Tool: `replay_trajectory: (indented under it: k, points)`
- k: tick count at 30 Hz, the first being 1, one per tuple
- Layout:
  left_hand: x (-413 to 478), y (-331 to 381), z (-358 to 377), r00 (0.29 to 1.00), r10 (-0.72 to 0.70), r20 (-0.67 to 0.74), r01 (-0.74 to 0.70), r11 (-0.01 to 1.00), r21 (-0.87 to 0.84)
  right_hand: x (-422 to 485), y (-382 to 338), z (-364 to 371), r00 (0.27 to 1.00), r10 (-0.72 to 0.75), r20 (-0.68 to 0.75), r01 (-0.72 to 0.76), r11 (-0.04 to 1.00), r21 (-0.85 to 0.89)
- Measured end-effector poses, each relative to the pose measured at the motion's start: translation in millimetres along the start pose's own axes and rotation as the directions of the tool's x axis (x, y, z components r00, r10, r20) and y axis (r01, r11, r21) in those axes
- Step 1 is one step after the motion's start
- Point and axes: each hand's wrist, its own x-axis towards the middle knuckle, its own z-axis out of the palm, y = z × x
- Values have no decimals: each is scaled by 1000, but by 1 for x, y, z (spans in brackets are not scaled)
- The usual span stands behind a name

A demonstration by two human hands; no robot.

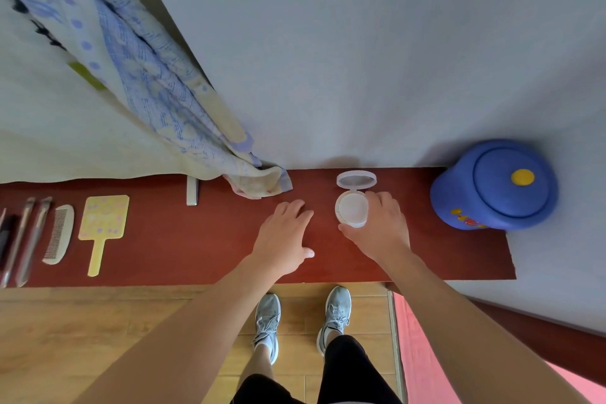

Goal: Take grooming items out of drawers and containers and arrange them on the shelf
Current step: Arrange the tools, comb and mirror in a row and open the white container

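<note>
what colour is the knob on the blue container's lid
Yellow knob on the blue container, seen in the head view.

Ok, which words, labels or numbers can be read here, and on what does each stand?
Nothing can be read for certain.
Blue container: red and yellow marks low on its side, perhaps letters, too blurred to read.
Hanging cloth: dark marks near the left edge, not legible.
Open compact in the right hand: no text visible.
</note>
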Motion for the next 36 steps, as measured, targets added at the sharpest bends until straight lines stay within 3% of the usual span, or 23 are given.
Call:
replay_trajectory:
  k: [17, 36]
  points:
    - [-15, -11, 6, 1000, 4, -22, -4, 1000, -8, -19, -21, -10, 995, -58, -83, 59, 998, 5]
    - [-102, -143, -2, 985, -157, -75, 152, 985, -78, -62, -136, 21, 978, -205, -39, 203, 978, -35]
